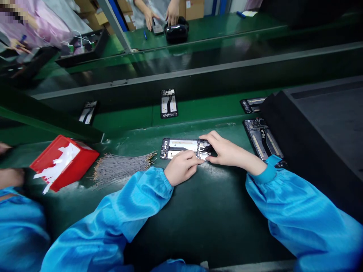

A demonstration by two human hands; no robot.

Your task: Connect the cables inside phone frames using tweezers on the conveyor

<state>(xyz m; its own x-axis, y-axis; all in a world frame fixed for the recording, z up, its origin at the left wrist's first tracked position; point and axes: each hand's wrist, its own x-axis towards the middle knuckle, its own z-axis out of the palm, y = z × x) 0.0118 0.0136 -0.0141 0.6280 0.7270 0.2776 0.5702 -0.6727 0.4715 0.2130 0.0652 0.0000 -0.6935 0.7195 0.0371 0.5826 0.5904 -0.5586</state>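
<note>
An opened phone frame (177, 147) lies flat on the green bench in front of me, its silver inner plate showing. My left hand (183, 166) rests on its near edge with curled fingers pressing down on it. My right hand (224, 150) lies over the frame's right end, fingertips pinched on a small dark part there; what exactly it pinches is too small to tell. Both arms wear blue sleeves.
A bundle of thin grey cables (121, 168) lies left of the frame, beside a red tray (64, 160). More phone frames lie at the right (262, 139) and on the belt (169, 102). A black box (320, 128) stands right. Another person's hands (161, 15) work opposite.
</note>
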